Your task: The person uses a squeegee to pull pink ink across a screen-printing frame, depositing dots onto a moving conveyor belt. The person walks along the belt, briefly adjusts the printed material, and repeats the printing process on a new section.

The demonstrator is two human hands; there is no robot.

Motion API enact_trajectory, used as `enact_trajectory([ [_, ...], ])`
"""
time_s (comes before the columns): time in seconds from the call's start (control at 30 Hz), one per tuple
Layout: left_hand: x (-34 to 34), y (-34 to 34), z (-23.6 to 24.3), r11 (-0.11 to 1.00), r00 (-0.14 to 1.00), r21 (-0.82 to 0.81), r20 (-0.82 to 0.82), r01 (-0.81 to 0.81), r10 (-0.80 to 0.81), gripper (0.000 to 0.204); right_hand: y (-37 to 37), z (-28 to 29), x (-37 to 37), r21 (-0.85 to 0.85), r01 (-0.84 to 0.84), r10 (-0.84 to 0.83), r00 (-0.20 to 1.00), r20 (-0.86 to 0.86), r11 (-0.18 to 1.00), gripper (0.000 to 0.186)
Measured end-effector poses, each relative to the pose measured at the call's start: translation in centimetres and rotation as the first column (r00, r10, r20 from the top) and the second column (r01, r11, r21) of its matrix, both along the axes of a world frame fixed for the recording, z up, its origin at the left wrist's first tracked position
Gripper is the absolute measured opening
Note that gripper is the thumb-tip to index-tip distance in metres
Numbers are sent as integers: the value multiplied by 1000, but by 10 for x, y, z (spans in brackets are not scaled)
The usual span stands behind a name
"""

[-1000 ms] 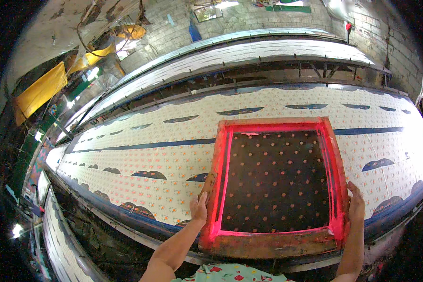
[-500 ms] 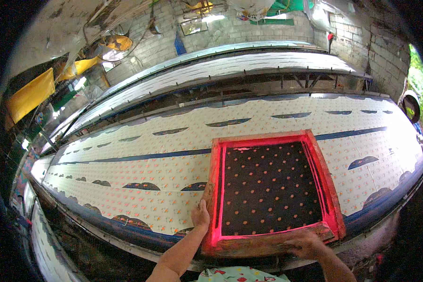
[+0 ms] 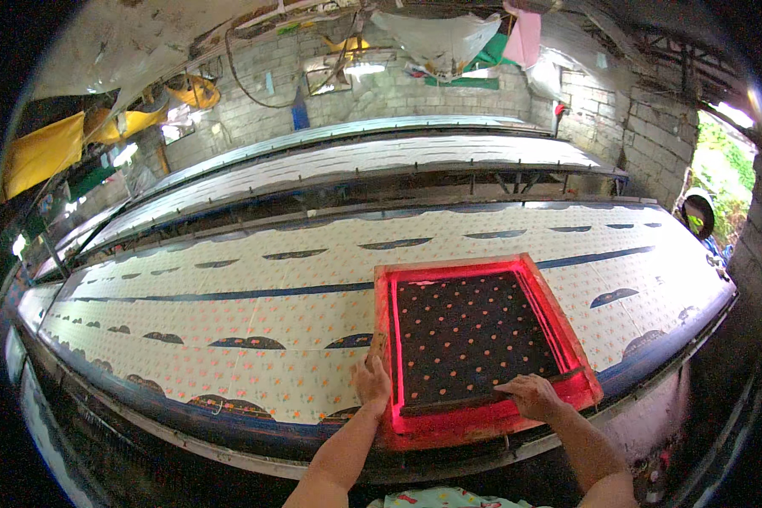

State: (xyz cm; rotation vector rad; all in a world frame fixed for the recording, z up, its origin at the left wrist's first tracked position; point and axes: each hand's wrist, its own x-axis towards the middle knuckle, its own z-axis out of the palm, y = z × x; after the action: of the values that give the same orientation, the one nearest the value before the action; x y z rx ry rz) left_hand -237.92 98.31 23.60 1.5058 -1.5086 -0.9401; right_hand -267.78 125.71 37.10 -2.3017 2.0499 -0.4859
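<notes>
A screen-printing frame (image 3: 529, 269) with pink-red stained wooden sides lies on the long printing table (image 3: 449, 193). Its dark mesh (image 3: 466, 330) carries rows of small orange spots. My left hand (image 3: 371, 383) grips the frame's left side near the front corner. Inside the frame, along the near end of the mesh, runs a dark squeegee (image 3: 449, 405). My right hand (image 3: 532, 396) is closed over the squeegee toward its right part; some of its fingers are hidden. Pale fabric (image 3: 313, 309) with small orange motifs covers the table around the frame.
Two more long tables (image 3: 339, 176) stand beyond this one, before a grey block wall (image 3: 254, 114). Yellow cloths (image 3: 46, 157) and clear plastic sheeting (image 3: 436, 42) hang overhead. A tyre (image 3: 698, 212) is by the opening at the right.
My right hand has moved forward from the frame's near edge onto the squeegee, which now lies across the mesh's near end. My left hand stays on the frame's left side. The view has tilted upward.
</notes>
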Motion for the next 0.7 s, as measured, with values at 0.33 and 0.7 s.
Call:
enact_trajectory([
  [0.33,-3,-21,-70,928,912,-341,410,151,2,49,-25,13,2,209,18,-20,1000,8,978,40],
  [0.7,-3,-24,-79,981,897,-194,436,14,73,64,-82,-8,-35,314,-67,61,998,30,947,49],
])
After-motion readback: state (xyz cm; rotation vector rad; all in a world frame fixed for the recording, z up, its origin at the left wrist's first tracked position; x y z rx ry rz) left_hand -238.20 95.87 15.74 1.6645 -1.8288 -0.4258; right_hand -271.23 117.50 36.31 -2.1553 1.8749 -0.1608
